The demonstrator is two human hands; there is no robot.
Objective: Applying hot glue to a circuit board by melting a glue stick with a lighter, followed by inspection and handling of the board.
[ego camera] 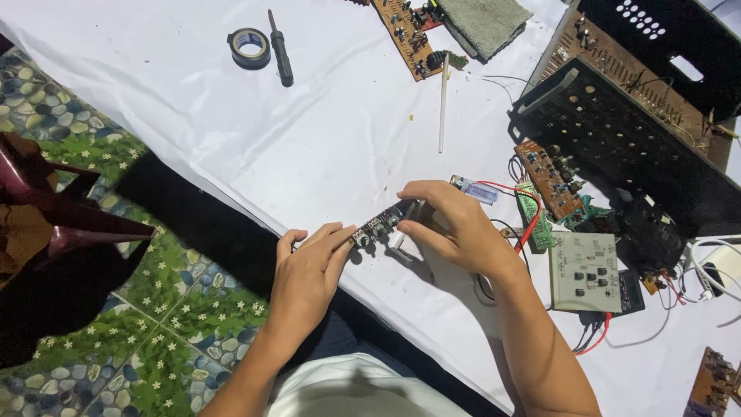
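Left hand [305, 270] and right hand [455, 224], lower centre, 2 fingertip pinches closed on small knobbed circuit board [380, 225] (over white table [231, 131] edge); a loose pinch could drop it floorward

white tablecloth [231, 116], black tape roll [251, 48], floral floor tiles [177, 309]

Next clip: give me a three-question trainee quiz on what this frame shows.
1. True or false: both hands touch the small circuit board.
2. Which lies nearest the roll of tape? A) screwdriver B) white stick C) grey pad
3. What covers the table?

Key
1. True: the left hand and right hand pinch its two ends.
2. A.
3. A white sheet.
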